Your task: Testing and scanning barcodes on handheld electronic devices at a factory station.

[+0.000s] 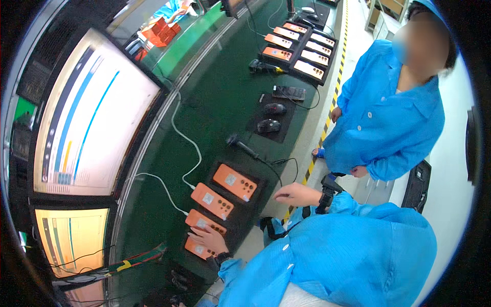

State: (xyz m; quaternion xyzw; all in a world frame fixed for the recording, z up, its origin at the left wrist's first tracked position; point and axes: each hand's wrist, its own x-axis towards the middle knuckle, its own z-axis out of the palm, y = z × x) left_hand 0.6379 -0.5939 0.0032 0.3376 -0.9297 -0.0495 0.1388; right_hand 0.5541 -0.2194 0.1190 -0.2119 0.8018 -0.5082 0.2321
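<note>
Two orange phones (203, 221) lie partly beneath the left hand (209, 239).

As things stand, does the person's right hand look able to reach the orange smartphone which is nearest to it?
Probably yes: the right hand looks empty and close to that orange smartphone, with nothing visible blocking the gap. The left hand is over other phones, out of the way.

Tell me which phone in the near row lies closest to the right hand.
The end phone farthest from the left hand; the row's other three all lie farther from the right hand.
</note>
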